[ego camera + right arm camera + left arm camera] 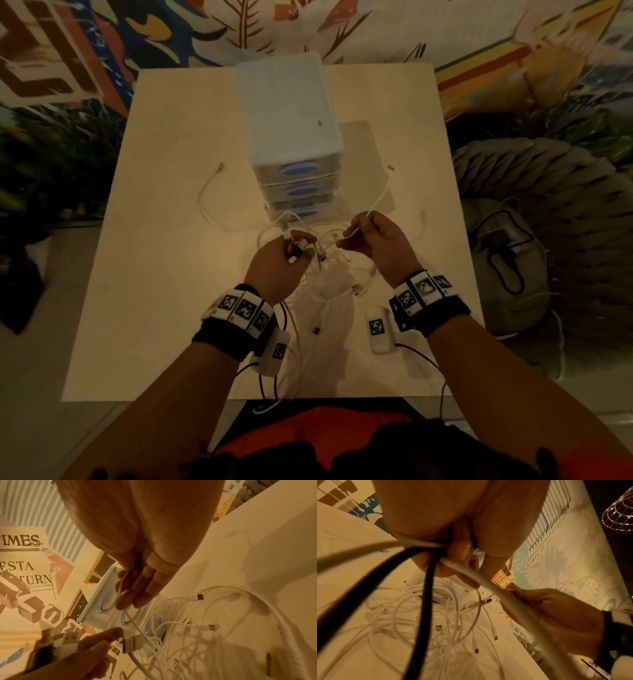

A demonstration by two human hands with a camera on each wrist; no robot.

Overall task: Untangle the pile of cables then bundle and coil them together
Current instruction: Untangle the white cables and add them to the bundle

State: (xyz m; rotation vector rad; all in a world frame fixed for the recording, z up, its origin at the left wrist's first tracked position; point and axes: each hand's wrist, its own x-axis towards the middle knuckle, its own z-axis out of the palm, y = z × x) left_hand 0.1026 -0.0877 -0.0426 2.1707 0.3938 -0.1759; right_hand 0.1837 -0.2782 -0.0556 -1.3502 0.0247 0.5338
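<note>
A bunch of USB plugs (pixel 67 641) is gripped in the left hand (pixel 277 263), and one thin white cable (pixel 127 616) is pinched by the right hand (pixel 380 240). The tangled cables (pixel 329 274) (mostly white) are heaped mid-tabletop (pixel 164 274), toward its near edge, just before the drawer unit (pixel 291 137).

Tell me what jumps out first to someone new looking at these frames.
The two hands working above a tangle of white cables near the table's front middle: the left hand grips a bunch of USB plug ends, the right hand pinches one thin white cable. Behind the tangle stands a white drawer unit with blue oval handles.
</note>
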